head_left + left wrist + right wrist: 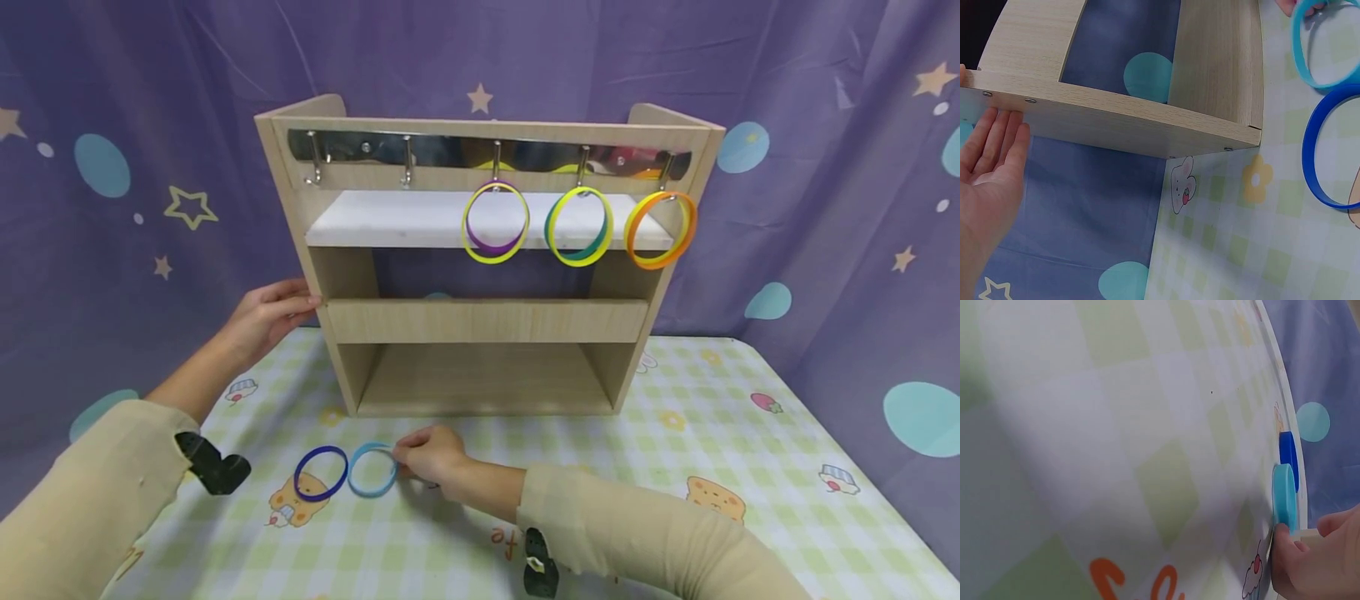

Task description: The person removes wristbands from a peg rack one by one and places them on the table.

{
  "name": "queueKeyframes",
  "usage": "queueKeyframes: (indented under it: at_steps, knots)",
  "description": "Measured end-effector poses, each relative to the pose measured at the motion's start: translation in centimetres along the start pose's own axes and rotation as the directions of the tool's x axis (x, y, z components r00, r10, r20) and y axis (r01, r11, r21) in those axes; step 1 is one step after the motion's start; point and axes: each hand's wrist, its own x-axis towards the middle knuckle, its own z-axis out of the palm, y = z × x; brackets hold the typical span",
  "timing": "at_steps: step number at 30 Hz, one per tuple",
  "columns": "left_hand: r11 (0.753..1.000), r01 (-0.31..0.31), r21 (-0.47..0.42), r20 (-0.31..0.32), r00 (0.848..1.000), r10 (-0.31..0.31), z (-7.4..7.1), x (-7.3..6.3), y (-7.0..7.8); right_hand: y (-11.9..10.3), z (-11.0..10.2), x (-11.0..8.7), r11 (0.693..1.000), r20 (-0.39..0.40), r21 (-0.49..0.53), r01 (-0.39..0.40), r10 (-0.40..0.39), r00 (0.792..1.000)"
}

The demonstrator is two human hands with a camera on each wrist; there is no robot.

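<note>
A light blue silicone wristband (pixel 372 469) lies on the tablecloth, pinched at its right edge by my right hand (pixel 435 454). Just left of it lies a dark blue wristband (pixel 321 473), also seen in the left wrist view. My left hand (pixel 991 169) touches the left side panel of a wooden shelf unit (pixel 487 322) with its fingers fairly straight, the thumb at the front edge. Five metal hooks run along a shiny strip on the unit's top. Purple-and-yellow wristbands (pixel 495 257), green-and-yellow wristbands (pixel 579 258) and orange-and-yellow wristbands (pixel 660 262) hang from the three right hooks.
Bare hooks (pixel 406 162) are at the strip's left. A white shelf board (pixel 405 218) sits behind the hanging bands. The checked tablecloth (pixel 750 433) covers the table, and a purple curtain (pixel 465 50) hangs behind the unit.
</note>
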Motion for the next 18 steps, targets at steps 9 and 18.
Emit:
queueKeyframes:
  at_steps: [9, 18]
  knots:
    - [1.000, 0.004, 0.015, 0.002, 1.000, -0.004, 0.0, 0.0, 0.0, -0.3, -1.2, -0.3, 1.000, 0.040, -0.012, -0.020, 0.021, 0.999]
    - [1.000, -0.006, -0.001, 0.008, 1.000, 0.006, 0.0, 0.0, 0.0, -0.6, -2.5, -0.5, 0.998, 0.060, 0.063, -0.009, 0.005, 0.998]
